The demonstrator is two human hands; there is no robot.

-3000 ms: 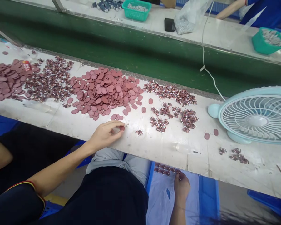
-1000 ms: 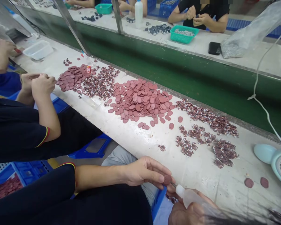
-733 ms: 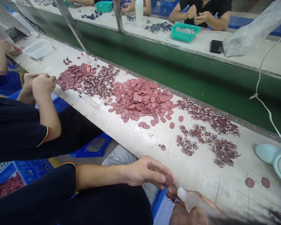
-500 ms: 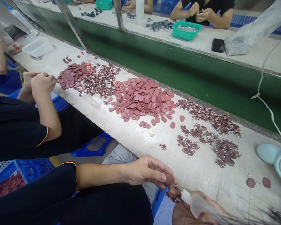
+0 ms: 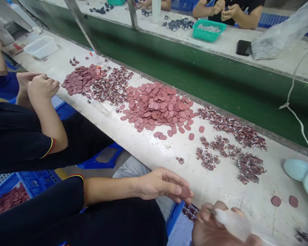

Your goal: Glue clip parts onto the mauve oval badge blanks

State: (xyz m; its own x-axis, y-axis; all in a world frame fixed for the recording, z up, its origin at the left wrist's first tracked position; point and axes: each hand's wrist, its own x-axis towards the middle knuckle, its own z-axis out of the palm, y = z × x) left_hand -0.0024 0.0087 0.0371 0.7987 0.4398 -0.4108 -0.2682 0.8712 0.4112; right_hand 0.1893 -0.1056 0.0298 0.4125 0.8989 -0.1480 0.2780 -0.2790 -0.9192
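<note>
My left hand [image 5: 162, 185] pinches one dark red oval disc [image 5: 185, 192] between thumb and fingers at the near edge of the white bench [image 5: 149, 150]. My right hand [image 5: 215, 228], low at the bottom, grips a small translucent squeeze bottle [image 5: 233, 224], which looks blurred. A big heap of the same red discs [image 5: 156, 106] lies ahead on the bench. To its right lie clusters of small dark red and white parts [image 5: 231, 147]. A few of these parts [image 5: 190, 211] sit just below my hands.
A co-worker's hands [image 5: 38, 87] work at the left beside another disc pile [image 5: 79, 79]. A green conveyor [image 5: 195, 75] runs behind the bench. Further people sit across it by a teal basket [image 5: 208, 30]. A pale blue fan [image 5: 304, 175] stands at the right edge.
My right hand has drawn the bottle's tip away from the disc and turned it down to the right. My left hand keeps the disc. The view has tilted slightly downward.
</note>
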